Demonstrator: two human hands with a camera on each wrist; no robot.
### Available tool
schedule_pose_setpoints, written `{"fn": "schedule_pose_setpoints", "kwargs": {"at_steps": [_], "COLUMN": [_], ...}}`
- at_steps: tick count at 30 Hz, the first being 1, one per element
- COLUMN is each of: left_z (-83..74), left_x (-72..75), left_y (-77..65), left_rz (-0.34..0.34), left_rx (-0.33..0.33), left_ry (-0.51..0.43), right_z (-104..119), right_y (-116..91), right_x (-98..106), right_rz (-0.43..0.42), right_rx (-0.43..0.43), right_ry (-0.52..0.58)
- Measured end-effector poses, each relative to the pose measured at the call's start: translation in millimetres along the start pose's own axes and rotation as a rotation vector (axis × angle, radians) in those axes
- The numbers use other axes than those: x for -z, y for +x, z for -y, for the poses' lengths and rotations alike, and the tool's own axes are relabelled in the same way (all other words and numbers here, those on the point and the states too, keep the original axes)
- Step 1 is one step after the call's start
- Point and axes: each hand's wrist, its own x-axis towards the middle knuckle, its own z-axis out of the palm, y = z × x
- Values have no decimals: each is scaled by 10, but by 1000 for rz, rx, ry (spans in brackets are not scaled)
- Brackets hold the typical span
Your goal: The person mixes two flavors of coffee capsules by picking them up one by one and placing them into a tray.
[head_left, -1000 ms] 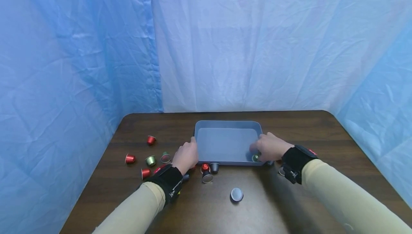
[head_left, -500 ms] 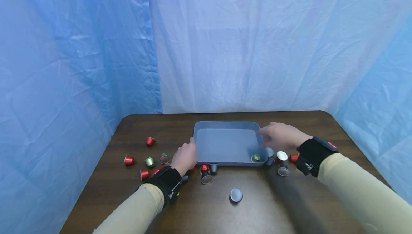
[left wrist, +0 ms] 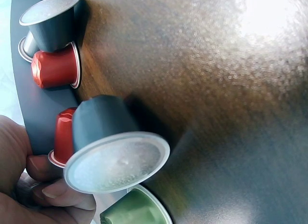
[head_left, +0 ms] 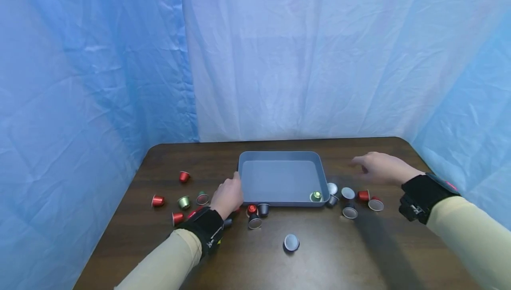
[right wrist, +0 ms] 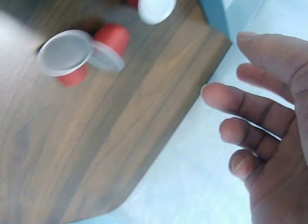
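Note:
My left hand (head_left: 228, 196) is at the left side of the grey-blue tray (head_left: 241, 179), its thumb side right at the rim. In the left wrist view its fingers (left wrist: 57, 191) are curled near a red coffee capsule (left wrist: 62, 137) and a dark capsule (left wrist: 103, 118); I cannot tell what is between them. My right hand (head_left: 381, 167) is in the air right of the tray, and the right wrist view shows its fingers (right wrist: 236, 132) loosely bent and holding nothing. A green coffee capsule (head_left: 316, 196) is in the tray's front right corner.
Red capsules (head_left: 158, 201) and a green capsule (head_left: 184, 202) are scattered left. Dark capsules (head_left: 263, 209) stand along the tray's front. White-lidded capsules (head_left: 348, 193) and a red capsule (head_left: 363, 195) cluster on the right. A lone capsule (head_left: 291, 242) sits nearer. Blue cloth (head_left: 311, 59) surrounds the table.
My right hand has let go of the green capsule in the tray's corner and moved right, uncovering the capsules there. The left hand has stayed by the tray's left rim.

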Motion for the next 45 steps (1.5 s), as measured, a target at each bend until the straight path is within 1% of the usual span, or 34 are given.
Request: {"fn": "schedule_pose_setpoints", "kwargs": {"at_steps": [4, 8, 10, 15, 18, 22, 26, 32, 39, 45], "left_z": [-3, -6, -8, -12, -14, -20, -19, -9, -6, -10], "left_x": [-5, -6, -8, -15, -16, -13, -11, -9, -19, -16], "left_y": [-2, -6, -8, -6, -8, -13, -11, -1, -5, -3], "left_rz": [-2, 0, 0, -6, -9, -12, -11, -13, -17, -12], "left_rx": [-4, 2, 4, 5, 6, 3, 2, 4, 3, 9], "left_ry": [-1, -3, 1, 2, 0, 3, 5, 7, 3, 1], "right_z": [-169, -278, -301, -304, -297, -291, -267, -260, -301, -291], "right_y": [-98, -158, -175, -181, -161, -147, -153, -143, -113, -107], "right_x": [-42, -105, -134, -207, -271, -368, -442, -567, -716, -780], "right_rz": [17, 48, 65, 76, 77, 73, 59, 3, -4, -13], "right_rx": [-32, -63, -82, -102, -87, -45, -11, 44, 31, 18], "right_ry": [4, 11, 17, 40, 42, 1, -61, -153, -195, -226]}}
